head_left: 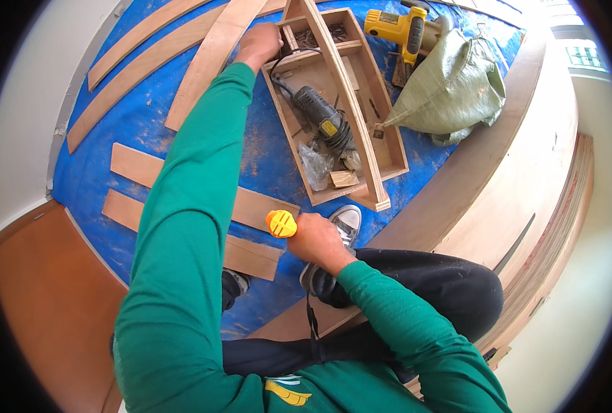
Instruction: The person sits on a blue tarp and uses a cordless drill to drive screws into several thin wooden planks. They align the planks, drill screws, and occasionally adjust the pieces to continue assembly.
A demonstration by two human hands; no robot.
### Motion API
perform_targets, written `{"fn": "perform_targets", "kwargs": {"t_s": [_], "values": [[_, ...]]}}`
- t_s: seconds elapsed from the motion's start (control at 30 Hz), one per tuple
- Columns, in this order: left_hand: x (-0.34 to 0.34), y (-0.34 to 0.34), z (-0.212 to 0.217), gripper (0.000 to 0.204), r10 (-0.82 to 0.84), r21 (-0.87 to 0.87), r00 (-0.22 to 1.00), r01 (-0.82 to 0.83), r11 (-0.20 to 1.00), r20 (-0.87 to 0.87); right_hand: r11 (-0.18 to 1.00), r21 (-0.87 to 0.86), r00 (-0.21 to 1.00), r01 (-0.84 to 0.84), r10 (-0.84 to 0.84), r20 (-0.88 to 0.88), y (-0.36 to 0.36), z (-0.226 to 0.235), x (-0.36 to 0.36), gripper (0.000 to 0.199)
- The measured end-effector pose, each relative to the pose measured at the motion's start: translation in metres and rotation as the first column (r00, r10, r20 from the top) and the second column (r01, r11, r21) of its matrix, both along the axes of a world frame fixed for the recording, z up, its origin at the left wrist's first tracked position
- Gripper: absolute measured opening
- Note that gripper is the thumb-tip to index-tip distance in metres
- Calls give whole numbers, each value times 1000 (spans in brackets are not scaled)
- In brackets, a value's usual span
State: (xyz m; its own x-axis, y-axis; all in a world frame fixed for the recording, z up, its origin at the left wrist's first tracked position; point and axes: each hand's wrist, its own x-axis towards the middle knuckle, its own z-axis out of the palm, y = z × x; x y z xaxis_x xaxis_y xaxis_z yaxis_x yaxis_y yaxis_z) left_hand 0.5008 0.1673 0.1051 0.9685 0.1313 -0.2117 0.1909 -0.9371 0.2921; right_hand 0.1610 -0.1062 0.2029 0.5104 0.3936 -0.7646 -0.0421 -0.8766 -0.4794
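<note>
My left hand [259, 43] is stretched far forward to the rim of a wooden tool tray [388, 148]; its fingers are curled over the tray's near compartment, and what they hold is hidden. My right hand [314, 237] is closed around a tool with a round yellow handle end [280, 224], held near my knee above flat wooden strips [137, 166]. A grey angle grinder [320, 117] with a coiled cable lies inside the tray.
A yellow circular saw [399, 29] and a green woven sack [450, 86] lie beyond the tray. Curved wooden strips [213, 58] rest on the blue tarp [148, 124]. A large curved plywood panel [519, 179] runs along the right. My grey sneaker [347, 220] stands by the tray.
</note>
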Motion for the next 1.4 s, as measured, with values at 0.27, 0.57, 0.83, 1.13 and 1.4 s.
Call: {"fn": "perform_targets", "kwargs": {"t_s": [0.27, 0.57, 0.83, 1.13, 1.4], "values": [[-34, 22, 11, 18, 406, -852, 897, -344, 394, -174, 997, -43, 998, -61, 61, -3, 6, 8, 3, 26], [-71, 15, 35, 19, 417, -943, 887, -289, 163, -200, 993, -48, 992, -104, 107, 64, 10, 13, 0, 29], [-205, 0, 78, 20, 547, -964, 796, -243, -103, -259, 995, -52, 992, -90, 94, 79, 7, 3, 1, 31], [-347, -37, 106, 44, 731, -992, 681, -117, 42, -49, 996, -29, 996, -81, 82, 38, 3, -1, -13, 32], [-398, -43, 145, 34, 756, -998, 655, -61, 34, -14, 974, -78, 937, -214, 227, 266, 16, 4, -41, 34]]}}
